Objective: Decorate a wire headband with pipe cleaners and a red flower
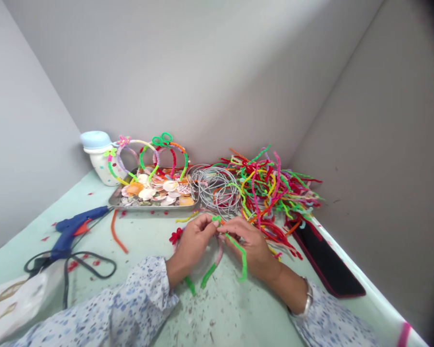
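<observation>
Low over the front of the table, my left hand (192, 246) is closed around the top of a headband wrapped in coloured pipe cleaner. The headband's pink and green leg (210, 274) hangs down between my hands, and a red fuzzy flower (175, 235) shows left of my fingers. My right hand (255, 246) meets the left one, pinching a bright green pipe cleaner (243, 260). Its loose end droops in front of my right palm. A small green loop (216, 219) stands at my left fingertips. My fingers hide most of the headband's top.
Behind my hands stand a metal tray (155, 207) of shells with finished headbands, a coil of grey wire (220, 190) and a tangled pipe cleaner heap (267, 188). A blue glue gun (67, 229) with its cord lies left; a black flat case (329, 262) lies right. A white jar (103, 166) stands back left.
</observation>
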The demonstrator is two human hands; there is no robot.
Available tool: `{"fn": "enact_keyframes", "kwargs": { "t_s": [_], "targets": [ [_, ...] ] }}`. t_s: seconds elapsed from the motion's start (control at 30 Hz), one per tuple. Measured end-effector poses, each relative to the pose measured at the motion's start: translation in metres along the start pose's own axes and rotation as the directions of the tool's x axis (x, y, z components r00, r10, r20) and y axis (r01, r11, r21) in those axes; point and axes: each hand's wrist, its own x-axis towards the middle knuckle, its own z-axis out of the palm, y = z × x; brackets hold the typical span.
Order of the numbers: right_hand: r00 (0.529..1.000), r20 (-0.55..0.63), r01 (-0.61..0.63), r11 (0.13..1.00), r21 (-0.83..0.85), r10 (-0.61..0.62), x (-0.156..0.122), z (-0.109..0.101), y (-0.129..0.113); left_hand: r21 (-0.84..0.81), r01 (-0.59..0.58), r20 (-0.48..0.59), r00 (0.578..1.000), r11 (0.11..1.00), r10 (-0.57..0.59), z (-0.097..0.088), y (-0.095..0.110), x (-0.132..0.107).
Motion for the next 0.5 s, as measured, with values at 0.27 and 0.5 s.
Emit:
{"fn": "enact_keyframes", "kwargs": {
  "t_s": [0.27,0.5],
  "targets": [
    [0.983,-0.041,-0.176,0.98,0.088,0.18,-0.0021,0.0028,0.0082,-0.076,0.053,0.025,0.998,0.996,-0.051,0.0019,0.0011,-0.0013],
    [0.986,-0.16,-0.07,0.975,-0.212,0.036,-0.001,0.0005,0.0057,-0.049,0.042,0.013,0.999,0.998,-0.041,0.0042,0.0021,-0.0041]
  ]
}}
